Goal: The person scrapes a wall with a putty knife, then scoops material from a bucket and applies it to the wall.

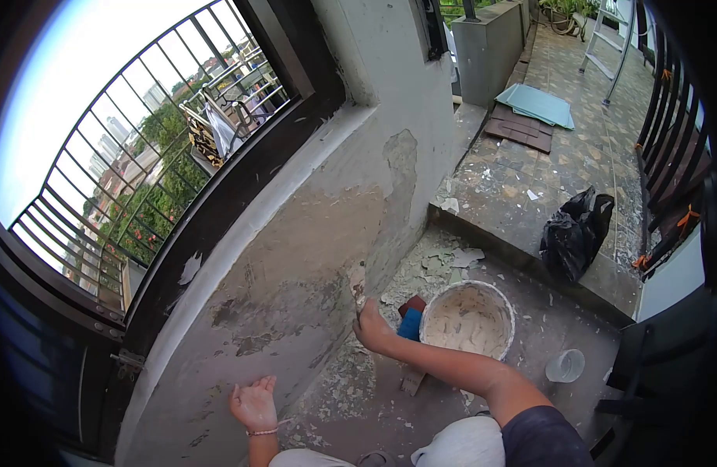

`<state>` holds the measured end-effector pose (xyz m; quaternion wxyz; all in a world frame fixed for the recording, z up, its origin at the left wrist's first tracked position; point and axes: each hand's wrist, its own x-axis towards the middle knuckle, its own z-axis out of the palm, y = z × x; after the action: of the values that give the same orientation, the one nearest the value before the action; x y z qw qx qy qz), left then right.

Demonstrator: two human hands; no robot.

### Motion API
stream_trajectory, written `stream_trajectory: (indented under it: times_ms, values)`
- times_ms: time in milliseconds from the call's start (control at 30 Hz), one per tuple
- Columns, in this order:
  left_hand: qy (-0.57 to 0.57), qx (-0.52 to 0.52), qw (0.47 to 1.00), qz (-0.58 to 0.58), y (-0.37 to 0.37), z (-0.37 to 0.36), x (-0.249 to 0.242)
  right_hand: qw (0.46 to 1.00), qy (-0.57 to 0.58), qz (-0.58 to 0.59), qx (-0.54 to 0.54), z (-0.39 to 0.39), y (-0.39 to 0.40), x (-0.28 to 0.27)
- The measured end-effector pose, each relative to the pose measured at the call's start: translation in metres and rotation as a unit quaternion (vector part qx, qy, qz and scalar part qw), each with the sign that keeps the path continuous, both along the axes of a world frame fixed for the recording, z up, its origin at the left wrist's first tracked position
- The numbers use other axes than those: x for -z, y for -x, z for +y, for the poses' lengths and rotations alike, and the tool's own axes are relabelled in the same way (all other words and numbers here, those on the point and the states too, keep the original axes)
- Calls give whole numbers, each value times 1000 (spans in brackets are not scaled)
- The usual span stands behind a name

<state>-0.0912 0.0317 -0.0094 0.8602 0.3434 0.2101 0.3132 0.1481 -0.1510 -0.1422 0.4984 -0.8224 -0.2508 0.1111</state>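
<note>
My right hand [374,327] grips a putty knife [358,282] whose blade, smeared with pale filler, points up along the wall. Old paint has peeled off this low wall [312,226], leaving rough brownish and grey patches. Close to the wall's lower part, my left hand [255,405] is open, palm turned up and fingers loosely bent, with nothing in it. Beside my right forearm stands a white bucket [467,321] of beige filler. A blue and brown item [411,317] lies against the bucket's left side, partly hidden by my arm.
Paint flakes [432,272] litter the floor along the wall. Right of the bucket is a clear plastic cup [565,366]. A black plastic bag [576,233] rests on the raised tiled step, with light blue sheets [536,106] and a ladder [605,50] farther back.
</note>
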Motion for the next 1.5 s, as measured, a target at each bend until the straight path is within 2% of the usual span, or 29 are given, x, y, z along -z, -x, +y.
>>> stream_trajectory:
  times_ms: [67, 167, 367, 467, 567, 767, 867, 967, 1067, 1167, 1367, 1500]
  values:
    - [11, -14, 1000, 9, -2, -2, -3, 999, -27, -20, 19, 4, -15, -26]
    - [8, -25, 999, 21, -5, -5, -5, 1000, 26, 17, -5, 20, -23, -22]
    - [-8, -5, 1000, 2, 0, 0, 2, 976, 134, 134, -108, 2, 21, 3]
    - [-12, 11, 1000, -7, 0, 1, 3, 965, 161, 157, -135, -14, 40, 34]
    - [-7, 2, 1000, 2, 0, 1, 1, 973, 141, 153, -98, -20, 45, 32]
    - [-1, -6, 1000, 18, -3, -3, -4, 1000, 24, -12, 8, -2, -2, -17]
    - [1, -5, 1000, 15, -3, -2, -4, 997, 72, 27, -29, 4, -24, -37]
    - [-4, -5, 1000, 20, -6, -5, -6, 993, 91, 44, -67, 17, -22, -13]
    - [-6, -5, 1000, 23, -5, -1, -1, 991, 100, 35, -81, 27, -3, 34]
    - [-8, -13, 1000, 27, -5, -1, 1, 974, 126, 129, -141, 2, 12, 20]
    - [-1, -11, 1000, 28, -8, -5, -6, 972, 133, 143, -132, -27, 41, 38]
    - [-7, 0, 1000, 25, -4, -1, -1, 992, 56, 86, -74, -26, 26, -1]
